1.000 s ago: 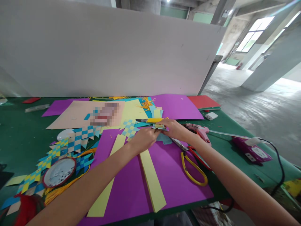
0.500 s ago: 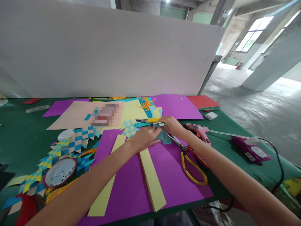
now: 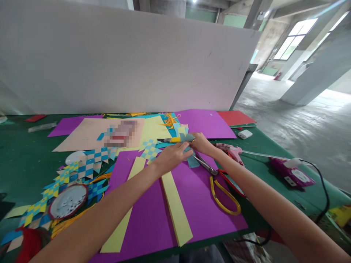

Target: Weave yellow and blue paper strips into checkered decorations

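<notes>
Through the head view, I saw the right hand [image 3: 202, 143] pinched on thin blue paper [image 3: 187, 137]; the adjacent left hand's [image 3: 173, 156] closure I could not tell. Steel-bladed scissors [image 3: 211, 171] lay right of the grip.

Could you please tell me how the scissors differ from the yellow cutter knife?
The scissors have two looped handles, one yellow and one red; the cutter knife has a straight yellow body. The scissors have silvery metal blades, while the knife's blade looks dark. The scissors lie slanted, blades pointing away from the person; the knife lies nearly crosswise, blade to the left. Both show yellow on the handle.
</notes>
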`<state>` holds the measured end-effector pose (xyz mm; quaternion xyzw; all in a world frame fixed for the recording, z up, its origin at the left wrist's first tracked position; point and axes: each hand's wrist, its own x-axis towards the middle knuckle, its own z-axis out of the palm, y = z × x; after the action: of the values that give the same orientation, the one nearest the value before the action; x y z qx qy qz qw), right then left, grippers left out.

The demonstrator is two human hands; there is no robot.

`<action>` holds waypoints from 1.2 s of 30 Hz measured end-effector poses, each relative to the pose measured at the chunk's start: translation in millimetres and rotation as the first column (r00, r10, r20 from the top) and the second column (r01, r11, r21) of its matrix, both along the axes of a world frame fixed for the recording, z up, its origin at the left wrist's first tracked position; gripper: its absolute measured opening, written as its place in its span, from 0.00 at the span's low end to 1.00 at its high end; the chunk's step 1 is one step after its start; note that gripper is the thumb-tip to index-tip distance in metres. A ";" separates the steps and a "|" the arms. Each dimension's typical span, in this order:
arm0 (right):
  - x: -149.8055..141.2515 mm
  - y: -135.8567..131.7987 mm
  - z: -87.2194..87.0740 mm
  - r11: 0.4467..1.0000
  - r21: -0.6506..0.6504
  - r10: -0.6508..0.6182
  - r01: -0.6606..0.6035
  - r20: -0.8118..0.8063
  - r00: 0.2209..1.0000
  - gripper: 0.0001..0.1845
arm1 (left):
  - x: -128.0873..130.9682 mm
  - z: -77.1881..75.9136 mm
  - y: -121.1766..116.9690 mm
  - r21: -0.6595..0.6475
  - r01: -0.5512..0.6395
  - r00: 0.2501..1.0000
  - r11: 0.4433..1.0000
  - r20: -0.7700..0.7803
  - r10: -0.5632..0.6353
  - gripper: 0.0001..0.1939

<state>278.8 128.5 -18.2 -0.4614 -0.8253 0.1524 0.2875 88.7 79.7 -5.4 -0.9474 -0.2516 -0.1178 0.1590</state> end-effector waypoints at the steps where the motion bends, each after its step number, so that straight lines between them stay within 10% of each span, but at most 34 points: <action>1: 0.1 0.7 -0.2 1.000 -0.005 -0.009 0.009 -0.012 1.000 0.12 | 1.7 -0.1 0.5 -0.008 -0.006 1.000 1.000 0.001 0.006 0.10; 18: -1.7 0.3 1.6 0.998 -0.021 -0.064 0.064 0.007 0.998 0.12 | 8.5 -2.5 17.1 0.002 0.100 0.992 0.995 -0.073 -0.100 0.09; 36: -4.9 -1.7 3.3 0.999 -0.012 -0.034 0.033 -0.074 0.997 0.08 | -15.3 60.3 15.9 -0.047 -0.077 0.928 0.996 0.361 0.089 0.11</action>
<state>273.9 126.8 -15.0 -0.4707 -0.8054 0.1689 0.3181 73.4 95.6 54.9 -0.9003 -0.3182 -0.2798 0.0995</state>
